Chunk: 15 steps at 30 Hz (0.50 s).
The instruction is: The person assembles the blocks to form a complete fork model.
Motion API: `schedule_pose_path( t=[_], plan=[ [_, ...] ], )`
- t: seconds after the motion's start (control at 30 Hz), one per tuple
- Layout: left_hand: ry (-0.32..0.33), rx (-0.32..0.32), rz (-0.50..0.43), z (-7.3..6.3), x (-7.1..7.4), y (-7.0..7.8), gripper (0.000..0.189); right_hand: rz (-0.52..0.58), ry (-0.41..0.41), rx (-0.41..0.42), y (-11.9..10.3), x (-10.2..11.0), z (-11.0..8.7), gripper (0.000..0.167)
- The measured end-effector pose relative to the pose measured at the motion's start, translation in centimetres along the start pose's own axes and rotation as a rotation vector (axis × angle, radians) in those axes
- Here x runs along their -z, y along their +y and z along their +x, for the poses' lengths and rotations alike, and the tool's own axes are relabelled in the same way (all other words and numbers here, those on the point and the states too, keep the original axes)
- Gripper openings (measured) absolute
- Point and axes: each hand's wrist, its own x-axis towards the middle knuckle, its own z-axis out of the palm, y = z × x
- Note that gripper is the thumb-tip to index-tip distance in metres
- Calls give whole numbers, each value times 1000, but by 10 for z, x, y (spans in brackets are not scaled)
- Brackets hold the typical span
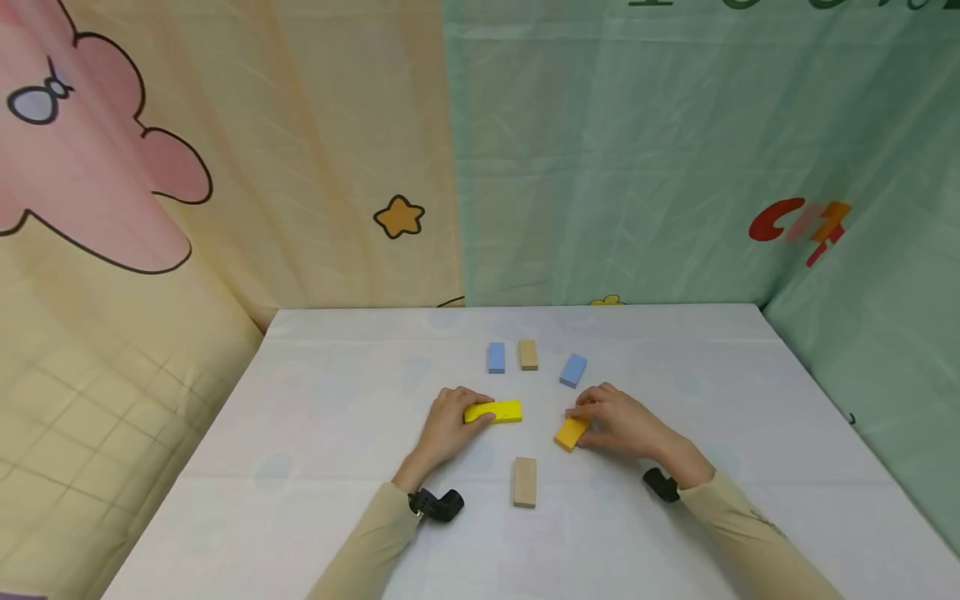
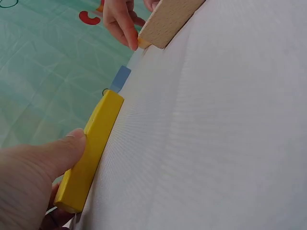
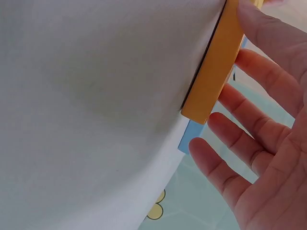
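My left hand (image 1: pixel 447 423) holds a bright yellow block (image 1: pixel 507 411) that lies lengthwise on the white table, left of the middle. In the left wrist view the thumb presses along one side of the yellow block (image 2: pixel 93 153), and the other fingers are mostly hidden. Across from it, my right hand (image 1: pixel 624 422) pinches an orange block (image 1: pixel 570 434), set at a slant, between thumb and forefinger. The right wrist view shows the orange block (image 3: pixel 211 67) on the cloth, with the remaining fingers spread beside it. A gap separates the two held blocks.
Behind the hands lie a blue block (image 1: pixel 497 357), a wooden block (image 1: pixel 528 355) and a second, slanted blue block (image 1: pixel 573 371). Nearer the body is another wooden block (image 1: pixel 524 482). Printed curtains (image 1: pixel 600 167) hang behind the white-covered table (image 1: pixel 337 400).
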Motion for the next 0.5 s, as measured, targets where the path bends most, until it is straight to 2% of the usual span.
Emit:
schedule_pose_path(
  t=[0.33,0.5],
  plan=[
    [9,-1,-8,-1,-2,-1,28,19,50,35,2,0,-4,33],
    [12,-7,-12,-1,-2,-1,27,26,67,30,5,-3,-4,34]
  ],
)
